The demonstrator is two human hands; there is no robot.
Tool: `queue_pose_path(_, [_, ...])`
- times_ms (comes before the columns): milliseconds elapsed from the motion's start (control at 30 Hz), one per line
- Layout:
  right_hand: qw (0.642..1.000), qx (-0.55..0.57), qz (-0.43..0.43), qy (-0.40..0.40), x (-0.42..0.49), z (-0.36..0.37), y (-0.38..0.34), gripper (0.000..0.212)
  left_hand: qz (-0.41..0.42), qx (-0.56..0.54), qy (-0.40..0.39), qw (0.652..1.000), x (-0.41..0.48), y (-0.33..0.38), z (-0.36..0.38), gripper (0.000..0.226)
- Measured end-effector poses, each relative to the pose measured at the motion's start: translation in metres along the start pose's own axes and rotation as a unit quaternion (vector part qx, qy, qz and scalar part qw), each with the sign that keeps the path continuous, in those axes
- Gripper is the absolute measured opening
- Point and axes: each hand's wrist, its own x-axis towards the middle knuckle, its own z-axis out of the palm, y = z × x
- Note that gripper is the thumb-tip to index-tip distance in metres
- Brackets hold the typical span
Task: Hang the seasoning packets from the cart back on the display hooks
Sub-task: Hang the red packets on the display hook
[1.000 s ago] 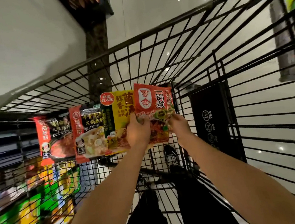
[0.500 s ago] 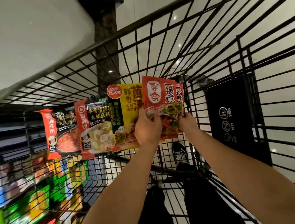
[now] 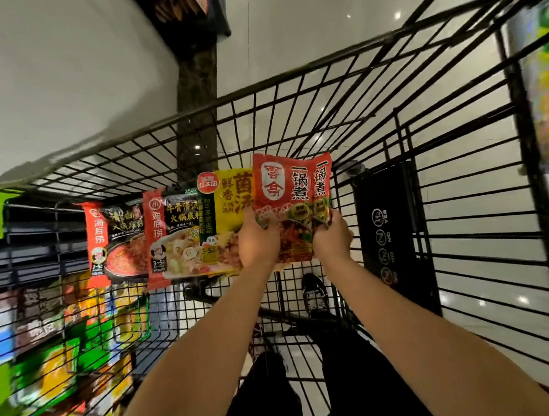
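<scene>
Packets are fanned in a row above the wire cart [image 3: 464, 191], inside its basket. From the left: a black packet with a red band [image 3: 116, 241], a soup-base packet with a red band [image 3: 172, 236], a yellow packet [image 3: 229, 198], then two overlapping red packets [image 3: 285, 190]. The left hand [image 3: 256, 242] grips the fan at the lower edge of the yellow and red packets. The right hand [image 3: 332, 239] pinches the lower right corner of the red packets. Blurred shelf goods [image 3: 47, 360] show through the cart's left wall.
</scene>
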Motion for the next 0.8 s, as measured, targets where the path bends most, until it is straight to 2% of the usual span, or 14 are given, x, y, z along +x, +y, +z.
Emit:
queue_pose_path(300, [0.994, 0.030, -0.094, -0.037, -0.107, -0.061, -0.047, 0.028, -0.022, -0.003, 0.077, 0.997, -0.065, 0.023, -0.078, 0.028])
queue_pose_path(367, [0.991, 0.052, -0.108, -0.060, -0.125, -0.073, -0.054, 0.026, -0.028, -0.046, 0.081, 0.995, -0.079, 0.025, -0.096, 0.030])
queue_pose_path(467, [0.986, 0.061, -0.106, -0.116, -0.153, -0.079, -0.064, 0.021, -0.034, -0.135, 0.087, 0.986, -0.102, 0.029, -0.116, 0.019])
queue_pose_path(533, [0.980, 0.048, -0.104, -0.164, -0.171, -0.082, -0.074, 0.016, -0.036, -0.187, 0.087, 0.978, -0.119, 0.030, -0.128, 0.024])
queue_pose_path(733, [0.956, -0.018, -0.130, -0.261, -0.227, -0.080, -0.082, 0.021, 0.000, -0.230, 0.124, 0.965, -0.175, 0.003, -0.179, 0.020])
queue_pose_path(800, [0.952, -0.016, -0.148, -0.267, -0.254, -0.072, -0.083, 0.033, 0.022, -0.242, 0.148, 0.959, -0.191, -0.015, -0.199, 0.020])
